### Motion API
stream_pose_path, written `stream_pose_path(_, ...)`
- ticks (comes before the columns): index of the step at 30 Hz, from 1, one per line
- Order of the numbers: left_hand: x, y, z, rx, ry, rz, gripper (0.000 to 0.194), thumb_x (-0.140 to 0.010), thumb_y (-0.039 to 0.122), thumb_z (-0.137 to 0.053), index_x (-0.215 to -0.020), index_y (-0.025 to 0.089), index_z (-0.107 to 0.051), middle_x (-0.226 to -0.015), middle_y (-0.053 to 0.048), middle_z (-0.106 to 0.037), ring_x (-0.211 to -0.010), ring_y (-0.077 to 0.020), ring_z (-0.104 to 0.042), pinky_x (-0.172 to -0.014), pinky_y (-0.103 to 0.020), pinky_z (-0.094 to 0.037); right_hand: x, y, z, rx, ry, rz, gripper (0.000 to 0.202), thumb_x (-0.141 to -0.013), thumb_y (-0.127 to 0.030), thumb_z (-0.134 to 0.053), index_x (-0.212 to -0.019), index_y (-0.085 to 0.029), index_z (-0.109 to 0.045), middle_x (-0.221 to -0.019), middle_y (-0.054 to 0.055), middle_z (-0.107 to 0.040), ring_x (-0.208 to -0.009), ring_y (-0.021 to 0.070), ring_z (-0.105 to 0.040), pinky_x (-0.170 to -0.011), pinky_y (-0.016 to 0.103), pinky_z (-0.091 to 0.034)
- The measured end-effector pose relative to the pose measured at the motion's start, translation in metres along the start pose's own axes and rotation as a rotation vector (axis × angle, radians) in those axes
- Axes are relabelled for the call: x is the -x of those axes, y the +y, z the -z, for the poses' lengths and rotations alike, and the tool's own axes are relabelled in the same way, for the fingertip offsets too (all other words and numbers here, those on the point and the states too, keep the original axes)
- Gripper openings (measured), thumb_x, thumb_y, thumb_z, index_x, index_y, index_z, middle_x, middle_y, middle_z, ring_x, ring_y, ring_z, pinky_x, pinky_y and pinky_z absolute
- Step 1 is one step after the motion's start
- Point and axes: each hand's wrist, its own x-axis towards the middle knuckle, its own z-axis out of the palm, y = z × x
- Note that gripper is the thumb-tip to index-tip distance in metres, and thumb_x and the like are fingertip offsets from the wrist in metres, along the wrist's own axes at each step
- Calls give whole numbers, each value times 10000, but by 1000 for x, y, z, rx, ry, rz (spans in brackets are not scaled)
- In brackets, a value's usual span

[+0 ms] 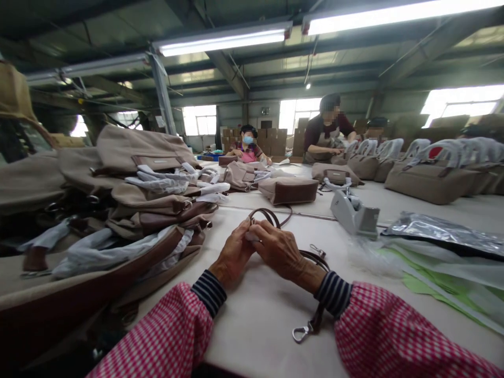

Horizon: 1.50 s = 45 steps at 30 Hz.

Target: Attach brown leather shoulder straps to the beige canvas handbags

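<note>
Head camera, from the left: a heap of beige bags with wrapped handles covers that side of the table. Next, at the middle, the left hand has its fingers closed on a thin brown strap, touching the right hand, whose fingers pinch the same strap. The strap loops up beyond the fingers and also runs beneath the right wrist, with a metal clip lying near the right cuff. Further right stand a grey tape dispenser, a shiny packet and some green sheets.
</note>
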Motion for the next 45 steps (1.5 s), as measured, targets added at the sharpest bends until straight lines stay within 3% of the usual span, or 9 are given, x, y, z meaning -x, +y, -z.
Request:
stream_pose_path(4, 6, 6, -4, -45, -61, 46, 303, -833, 328, -806, -1040, 143, -685, -992, -37, -687, -812, -134, -637, -718, -246, -537, -1, -1, 7, 84, 34, 30, 69, -956, -183, -627, -1014, -212, -649, -1039, 48, -667, -916, 197, -612, -660, 275, -410)
stream_pose_path(8, 13, 12, -10, -197, -159, 62, 430, -756, 198, -812, -1162, 158, -677, -1035, -59, -703, -879, -163, -658, -811, -275, -533, -6, 9, 22, 0, 104, -2, 98, -873, -124, -672, -907, -207, -633, -1037, 55, -630, -988, 214, -573, -700, 277, -426)
stream_pose_path(14, 14, 9, -15, -470, -229, -57, 349, -820, 244, -783, -1128, 156, -642, -968, -51, -697, -834, -168, -639, -805, -299, -494, -10, 27, 37, -109, 213, -32, 115, -886, -99, -628, -845, -206, -625, -890, 21, -618, -840, 191, -572, -716, 301, -420)
stream_pose_path(18, 13, 5, -17, -619, -235, -172, 318, -900, 324, -713, -1161, 165, -622, -851, -10, -651, -764, -155, -576, -738, -275, -463, -6, 18, 37, 69, 265, 184, 142, -986, -164, -580, -856, -185, -631, -945, 72, -672, -921, 237, -542, -813, 370, -404)
stream_pose_path(22, 14, 5, -15, -815, -233, -333, 224, -950, 376, -648, -958, 153, -664, -882, -22, -623, -843, -169, -535, -789, -271, -449, -4, 5, 33, 225, 159, 375, 149, -1020, -180, -546, -906, -177, -642, -942, 71, -682, -891, 241, -504, -801, 400, -357)
stream_pose_path(28, 12, 1, -9, -777, -109, -277, 269, -977, 438, -604, -1041, 178, -624, -837, 7, -590, -764, -151, -520, -703, -244, -442, -10, 4, 28, 173, 198, 98, 20, -932, -159, -616, -927, -177, -623, -913, 58, -678, -894, 242, -511, -791, 383, -357)
stream_pose_path(34, 9, -1, -6, -789, 9, -308, 316, -914, 484, -663, -925, 170, -629, -828, 6, -586, -759, -146, -501, -681, -227, -423, -2, -1, 21, 87, 143, 108, 149, -894, -122, -604, -1024, -192, -624, -987, 73, -678, -986, 262, -516, -850, 383, -378)
stream_pose_path(41, 10, -3, -15, -803, 67, -277, 436, -957, 561, -546, -738, 184, -541, -603, 38, -491, -550, -111, -412, -530, -226, -335, -7, 13, 10, -423, 224, -207, 361, -726, -73, -550, -1054, -222, -578, -935, 17, -637, -831, 191, -576, -691, 285, -434)
stream_pose_path(45, 9, -3, -11, -771, 90, -214, 571, -943, 679, -463, -770, 158, -619, -508, 24, -502, -460, -110, -396, -479, -234, -294, -9, 30, 3, -573, 322, -332, 356, -702, -104, -516, -1039, -206, -566, -826, -15, -603, -691, 159, -548, -654, 285, -428)
